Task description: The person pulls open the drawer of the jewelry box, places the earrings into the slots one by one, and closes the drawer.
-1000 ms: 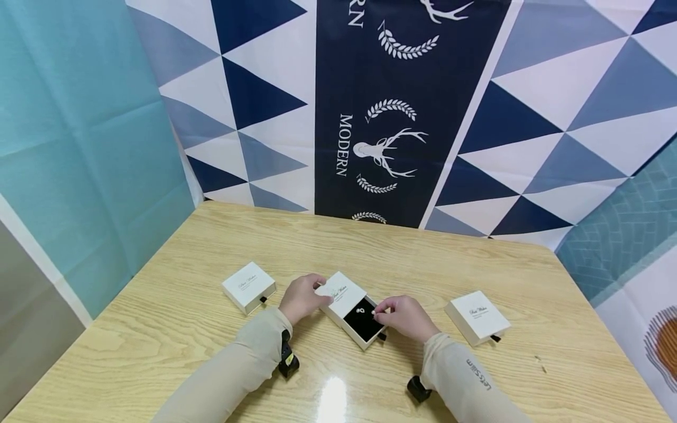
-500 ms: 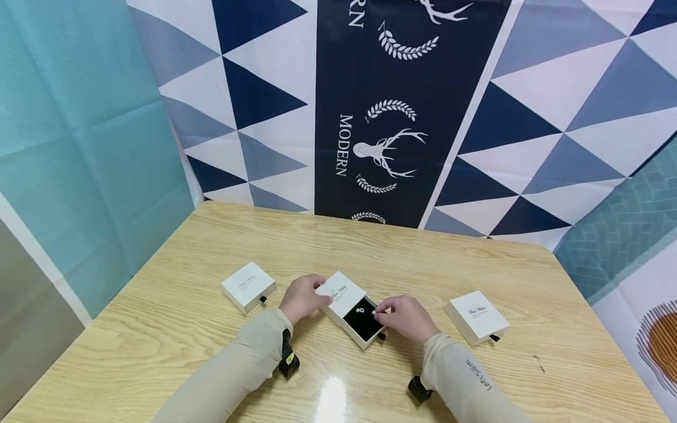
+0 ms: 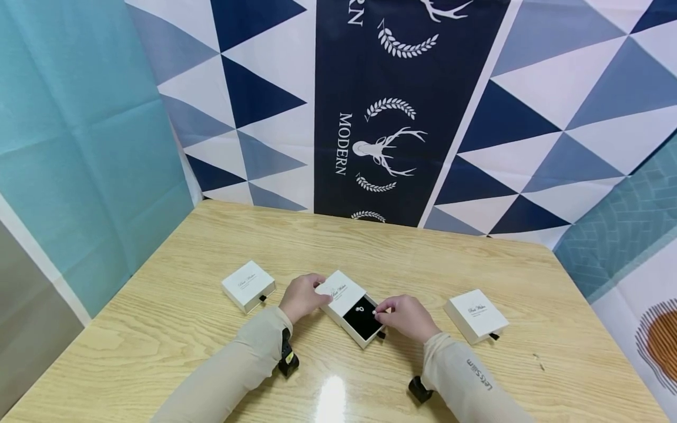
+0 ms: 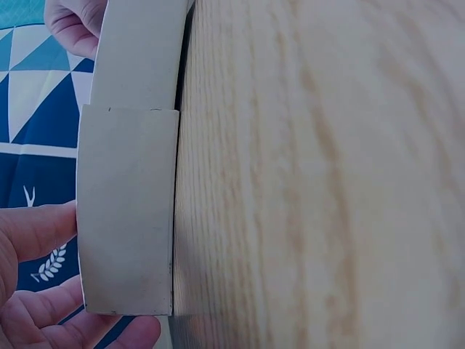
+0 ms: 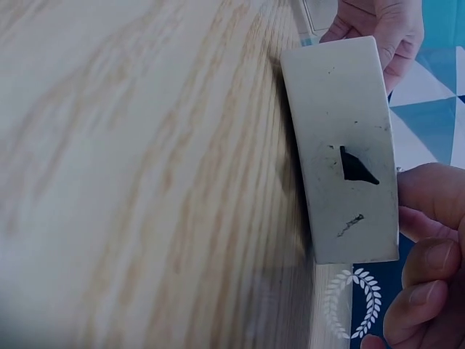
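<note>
A white slide-out jewelry box [image 3: 341, 292] lies on the table with its drawer partly pulled out. My left hand [image 3: 304, 298] grips the far end of its sleeve; the left wrist view has the thumb on top and fingers [image 4: 54, 305] at the end. Black lining [image 3: 361, 323] shows in the drawer, with a small shiny earring [image 3: 359, 309] on it. At the drawer's right side, my right hand [image 3: 404, 316] pinches another small shiny earring [image 3: 374, 312], mostly hidden by the fingertips. The right wrist view shows the drawer front [image 5: 341, 145] with a black pull tab [image 5: 356, 167].
Left of my hands sits a closed white box [image 3: 249, 286], and another closed white box [image 3: 478, 316] sits to the right, both with black tabs. The wooden table [image 3: 391, 258] ends at a patterned cloth backdrop [image 3: 381, 117]. A small mark [image 3: 538, 361] shows at front right.
</note>
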